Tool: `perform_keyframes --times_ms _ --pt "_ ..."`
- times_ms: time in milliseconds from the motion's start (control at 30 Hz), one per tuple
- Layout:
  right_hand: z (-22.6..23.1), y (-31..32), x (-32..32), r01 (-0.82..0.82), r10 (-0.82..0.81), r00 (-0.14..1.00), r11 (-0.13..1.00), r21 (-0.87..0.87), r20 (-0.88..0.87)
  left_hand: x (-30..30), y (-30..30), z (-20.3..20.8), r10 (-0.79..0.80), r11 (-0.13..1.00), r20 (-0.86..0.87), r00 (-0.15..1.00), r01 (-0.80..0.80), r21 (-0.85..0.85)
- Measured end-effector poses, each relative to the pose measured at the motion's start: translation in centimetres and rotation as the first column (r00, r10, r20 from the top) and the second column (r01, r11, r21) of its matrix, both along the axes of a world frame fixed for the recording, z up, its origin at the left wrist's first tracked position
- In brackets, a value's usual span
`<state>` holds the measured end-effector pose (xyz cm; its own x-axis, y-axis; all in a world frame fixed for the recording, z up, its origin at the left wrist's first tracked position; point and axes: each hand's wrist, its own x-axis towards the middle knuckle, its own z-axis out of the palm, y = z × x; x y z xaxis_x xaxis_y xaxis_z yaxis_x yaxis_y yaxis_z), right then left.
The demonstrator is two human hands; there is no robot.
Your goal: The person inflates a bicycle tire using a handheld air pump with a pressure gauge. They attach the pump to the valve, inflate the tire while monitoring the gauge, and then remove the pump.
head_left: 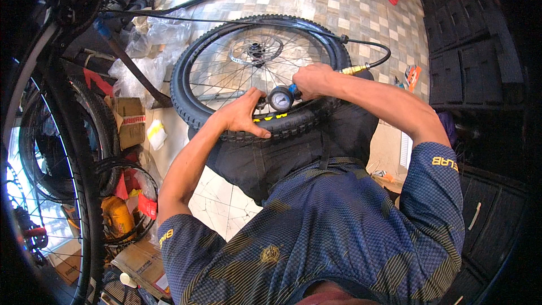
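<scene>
At one wheel (257, 52), left hand (244, 114) and right hand (314, 81) flank one gauge (280, 99).

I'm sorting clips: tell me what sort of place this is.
Probably a bicycle workshop: a large spoked wheel in front, a dial gauge at its near side, and another spoked wheel at the left.

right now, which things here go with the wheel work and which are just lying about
Seemingly in use:
- knobby-tyred wheel
- inflator gauge
- black hose
- brass-coloured fitting

Seemingly just lying about:
- cardboard box beside the wheel
- white-and-yellow packet
- yellow container
</scene>
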<state>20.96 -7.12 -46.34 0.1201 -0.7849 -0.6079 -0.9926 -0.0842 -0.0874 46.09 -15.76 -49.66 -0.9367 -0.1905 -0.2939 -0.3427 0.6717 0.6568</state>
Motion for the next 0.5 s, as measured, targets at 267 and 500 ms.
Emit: perform_keyframes --times_ms 267,500 --pt "0.17 0.02 -0.07 -0.013 0.013 1.000 1.000 -0.007 0.012 0.12 0.03 -0.03 0.011 1.000 -0.019 1.000 -0.011 0.007" --pt "-0.09 -0.23 -0.17 -0.009 0.009 1.000 0.999 0.042 -0.009 0.00 -0.01 -0.13 0.009 1.000 -0.016 1.000 -0.009 0.012"
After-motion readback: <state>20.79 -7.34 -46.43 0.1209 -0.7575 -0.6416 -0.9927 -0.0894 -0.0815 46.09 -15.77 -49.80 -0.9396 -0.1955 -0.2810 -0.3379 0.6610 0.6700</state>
